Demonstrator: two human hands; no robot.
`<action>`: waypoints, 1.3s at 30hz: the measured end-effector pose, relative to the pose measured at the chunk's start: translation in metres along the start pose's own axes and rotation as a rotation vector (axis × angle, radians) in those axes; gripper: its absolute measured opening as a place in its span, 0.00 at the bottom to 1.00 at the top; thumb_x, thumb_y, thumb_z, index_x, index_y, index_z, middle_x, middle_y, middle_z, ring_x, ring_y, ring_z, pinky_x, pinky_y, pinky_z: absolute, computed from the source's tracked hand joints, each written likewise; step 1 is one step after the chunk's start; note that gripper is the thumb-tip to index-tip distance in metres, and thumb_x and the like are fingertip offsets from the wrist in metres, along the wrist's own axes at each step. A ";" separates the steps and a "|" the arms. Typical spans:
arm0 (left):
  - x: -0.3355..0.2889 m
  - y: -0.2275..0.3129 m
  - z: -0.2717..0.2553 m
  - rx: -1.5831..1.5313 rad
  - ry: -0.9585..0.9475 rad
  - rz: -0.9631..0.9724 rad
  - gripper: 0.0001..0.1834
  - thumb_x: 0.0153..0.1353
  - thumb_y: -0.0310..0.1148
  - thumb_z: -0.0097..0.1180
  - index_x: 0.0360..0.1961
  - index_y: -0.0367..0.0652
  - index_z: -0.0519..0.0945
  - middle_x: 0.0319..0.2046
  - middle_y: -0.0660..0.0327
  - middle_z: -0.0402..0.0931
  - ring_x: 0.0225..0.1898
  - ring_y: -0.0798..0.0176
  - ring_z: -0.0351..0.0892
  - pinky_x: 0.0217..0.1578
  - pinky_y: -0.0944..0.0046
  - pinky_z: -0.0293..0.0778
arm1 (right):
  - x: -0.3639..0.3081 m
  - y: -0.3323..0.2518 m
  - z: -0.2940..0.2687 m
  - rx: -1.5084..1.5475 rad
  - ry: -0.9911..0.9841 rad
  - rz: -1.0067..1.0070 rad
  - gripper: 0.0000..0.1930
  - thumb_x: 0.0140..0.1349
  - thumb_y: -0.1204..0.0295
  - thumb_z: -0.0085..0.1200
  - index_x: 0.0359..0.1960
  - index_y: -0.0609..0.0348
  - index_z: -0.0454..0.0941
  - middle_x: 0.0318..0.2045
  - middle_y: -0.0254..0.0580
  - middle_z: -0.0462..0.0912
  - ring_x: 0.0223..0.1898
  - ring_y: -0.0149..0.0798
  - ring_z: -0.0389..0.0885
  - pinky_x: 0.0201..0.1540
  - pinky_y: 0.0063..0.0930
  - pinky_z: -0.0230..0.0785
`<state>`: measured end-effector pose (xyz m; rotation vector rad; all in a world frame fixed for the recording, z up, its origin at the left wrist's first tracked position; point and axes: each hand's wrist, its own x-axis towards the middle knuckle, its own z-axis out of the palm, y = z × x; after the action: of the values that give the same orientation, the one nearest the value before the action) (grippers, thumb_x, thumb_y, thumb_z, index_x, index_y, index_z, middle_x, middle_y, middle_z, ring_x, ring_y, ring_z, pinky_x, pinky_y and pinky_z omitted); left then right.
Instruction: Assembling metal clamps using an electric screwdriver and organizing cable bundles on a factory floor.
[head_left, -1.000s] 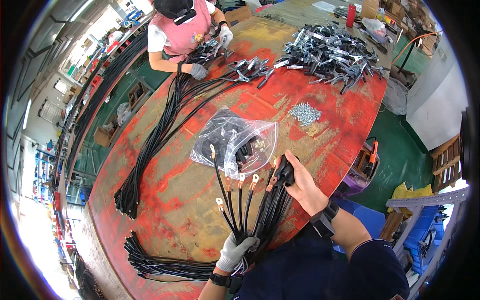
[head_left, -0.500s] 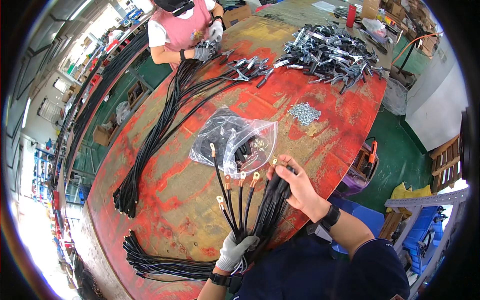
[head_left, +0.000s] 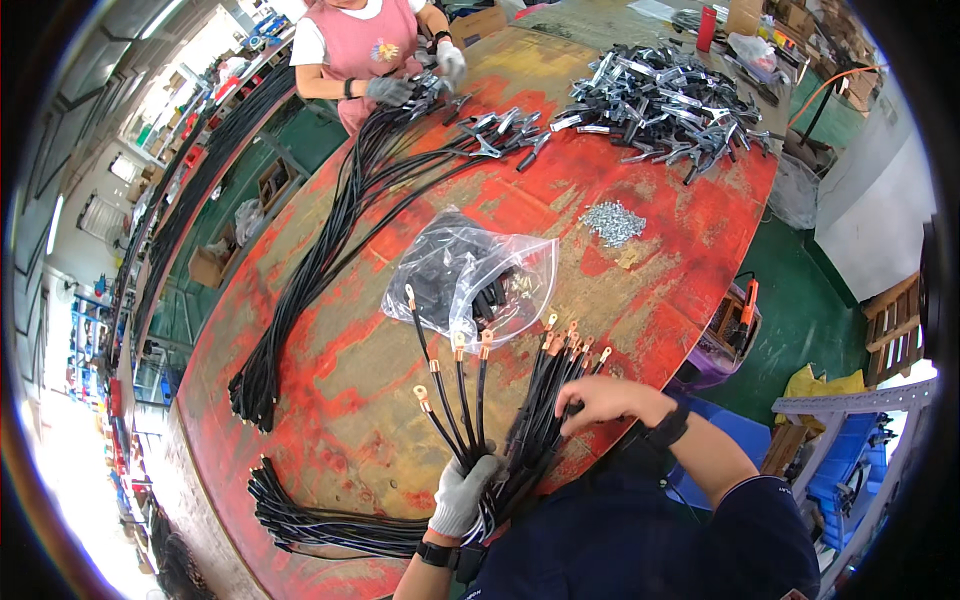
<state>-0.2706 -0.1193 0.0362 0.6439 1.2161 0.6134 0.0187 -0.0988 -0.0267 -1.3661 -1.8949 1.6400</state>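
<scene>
My left hand (head_left: 462, 500), in a pale glove, is closed around black cables near the table's front edge. Several of these cables (head_left: 463, 385) fan upward from the grip, each tipped with a copper ring lug (head_left: 458, 343). Just right of them stands a thicker bundle of black cables (head_left: 543, 415), its copper lugs (head_left: 570, 340) pointing up and away. My bare right hand (head_left: 597, 398) is at that bundle's right side, below the lugs, its fingers curled on a black cable. The fingertips are partly hidden, and the tail of the cables (head_left: 335, 528) runs left along the table.
Beyond my hands lies a clear plastic bag (head_left: 470, 275) of black parts. Small metal screws (head_left: 612, 224) and a heap of metal clamps (head_left: 660, 105) lie farther right. Long black cables (head_left: 310, 280) stretch across the left. A co-worker (head_left: 365, 55) handles clamps at the far edge.
My right hand has moved down the bundle from the lugs, which now show bare. The fan of cables in my left hand has shifted slightly left. The co-worker's hands have moved apart.
</scene>
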 end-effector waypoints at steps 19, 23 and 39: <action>-0.007 -0.010 -0.005 0.098 -0.136 0.048 0.06 0.61 0.27 0.57 0.35 0.34 0.80 0.28 0.57 0.81 0.25 0.68 0.77 0.28 0.70 0.73 | 0.028 -0.060 -0.037 1.665 0.761 -0.329 0.10 0.67 0.65 0.51 0.44 0.55 0.73 0.34 0.31 0.77 0.34 0.32 0.78 0.34 0.27 0.72; -0.006 -0.008 -0.005 0.123 -0.154 0.037 0.07 0.61 0.27 0.57 0.36 0.34 0.80 0.28 0.58 0.81 0.25 0.68 0.77 0.28 0.70 0.73 | 0.021 -0.073 -0.042 1.640 0.771 -0.342 0.11 0.66 0.67 0.52 0.46 0.56 0.72 0.36 0.33 0.77 0.36 0.31 0.77 0.36 0.26 0.72; 0.001 -0.012 -0.003 0.199 -0.150 0.044 0.07 0.62 0.27 0.57 0.37 0.33 0.79 0.30 0.58 0.82 0.27 0.70 0.79 0.31 0.71 0.74 | 0.019 -0.094 0.024 1.552 0.581 -0.353 0.12 0.69 0.71 0.49 0.53 0.52 0.67 0.50 0.35 0.76 0.43 0.29 0.77 0.41 0.24 0.72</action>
<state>-0.2725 -0.1265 0.0262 0.8705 1.1330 0.4753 -0.0516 -0.0900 0.0424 -0.5817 -0.1839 1.5360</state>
